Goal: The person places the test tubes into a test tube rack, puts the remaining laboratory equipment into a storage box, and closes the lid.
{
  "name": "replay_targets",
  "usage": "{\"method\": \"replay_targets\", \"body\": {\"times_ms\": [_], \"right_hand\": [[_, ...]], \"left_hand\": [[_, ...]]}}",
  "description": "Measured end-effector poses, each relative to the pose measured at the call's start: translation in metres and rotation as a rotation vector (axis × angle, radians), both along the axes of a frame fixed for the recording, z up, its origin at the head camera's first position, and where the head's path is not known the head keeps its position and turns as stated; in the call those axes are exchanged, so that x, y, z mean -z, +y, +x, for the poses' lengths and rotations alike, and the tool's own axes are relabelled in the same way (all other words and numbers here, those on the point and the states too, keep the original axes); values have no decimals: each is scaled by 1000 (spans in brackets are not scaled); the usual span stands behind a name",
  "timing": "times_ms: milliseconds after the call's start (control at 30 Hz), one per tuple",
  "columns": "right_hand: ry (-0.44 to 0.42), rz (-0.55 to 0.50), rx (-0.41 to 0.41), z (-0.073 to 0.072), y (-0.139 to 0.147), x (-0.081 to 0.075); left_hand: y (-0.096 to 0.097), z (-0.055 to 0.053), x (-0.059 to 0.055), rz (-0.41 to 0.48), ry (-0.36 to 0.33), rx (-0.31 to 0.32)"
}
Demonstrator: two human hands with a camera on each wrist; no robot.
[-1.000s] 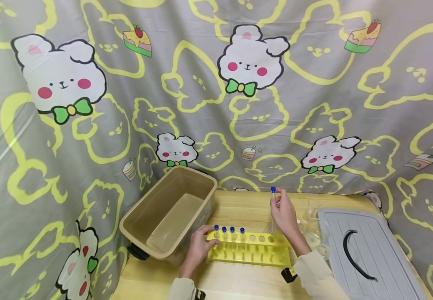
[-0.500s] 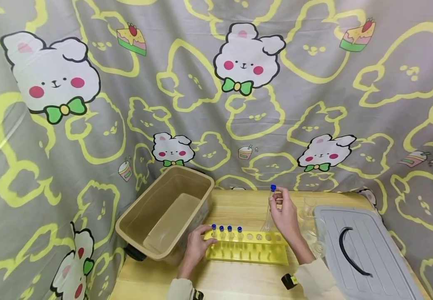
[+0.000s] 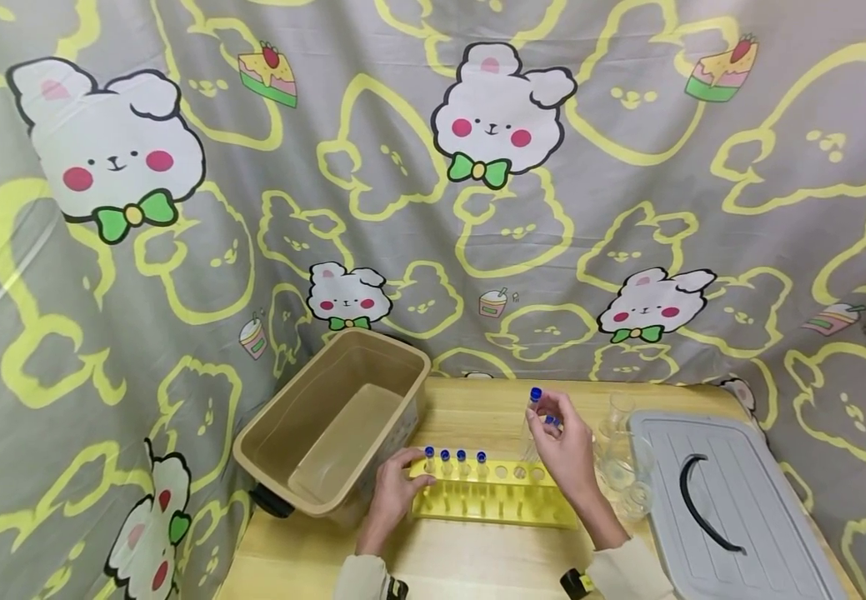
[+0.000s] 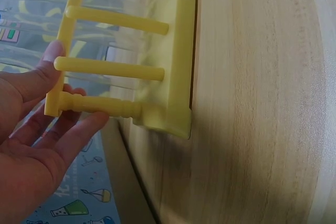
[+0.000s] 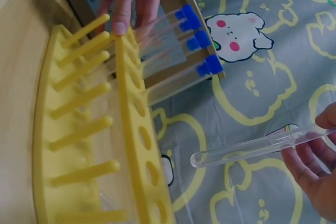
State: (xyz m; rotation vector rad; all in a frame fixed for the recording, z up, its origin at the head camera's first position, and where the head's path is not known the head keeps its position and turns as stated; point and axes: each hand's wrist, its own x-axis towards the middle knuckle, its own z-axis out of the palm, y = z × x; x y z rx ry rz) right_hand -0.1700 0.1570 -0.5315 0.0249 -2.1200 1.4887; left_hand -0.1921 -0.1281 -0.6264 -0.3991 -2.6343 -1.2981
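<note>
A yellow test tube rack (image 3: 496, 504) stands on the wooden table, with several blue-capped clear test tubes (image 5: 176, 83) upright in its left holes. My left hand (image 3: 393, 492) grips the rack's left end; the left wrist view shows the thumb on the upper plate (image 4: 65, 30) and the fingers under it by the end post (image 4: 100, 104). Behind the rack's right half, my right hand (image 3: 569, 446) pinches another clear test tube (image 5: 247, 150) near its blue cap (image 3: 535, 393). Its rounded bottom is free, near the rack's open holes. A second blue cap (image 3: 552, 422) shows among the right fingers.
A brown plastic bin (image 3: 248, 454) stands left of the rack, close to my left hand. Clear glassware (image 3: 620, 475) sits right of my right forearm, beside a grey lid (image 3: 748, 483) with a black handle (image 3: 703, 517). A patterned curtain (image 3: 523, 250) hangs behind the table.
My right hand has come slightly down and left with the test tube, toward the rack, and a second blue cap has come into sight among its fingers. The left hand keeps its grip.
</note>
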Motion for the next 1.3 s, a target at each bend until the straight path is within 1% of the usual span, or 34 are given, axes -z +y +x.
{"method": "replay_targets", "body": {"times_ms": [233,333,467,667,767,933,1033,1200,1300], "right_hand": [[71,-51,-70,4,-7,7],[92,-62,-99,5,-11,10],[110,-52,-129,8,-15,16],[118,-35,-162,8,-19,25],[118,-17,-167,9,-20,29],[124,17,-163,10,-23,34],[129,25,-167,14,-26,32],[101,1,-187,25,-32,18],[79,-11,-189,29,-34,13]], "left_hand": [[1,0,2,7,-3,-9],[1,0,2,13,-16,-15],[1,0,2,19,-31,-11],[0,1,1,43,-24,-4],[0,0,2,41,-11,-1],[1,-1,4,38,-18,-9],[1,-1,4,36,-21,-8],[0,0,3,27,-14,-2],[0,0,2,22,-9,2]]}}
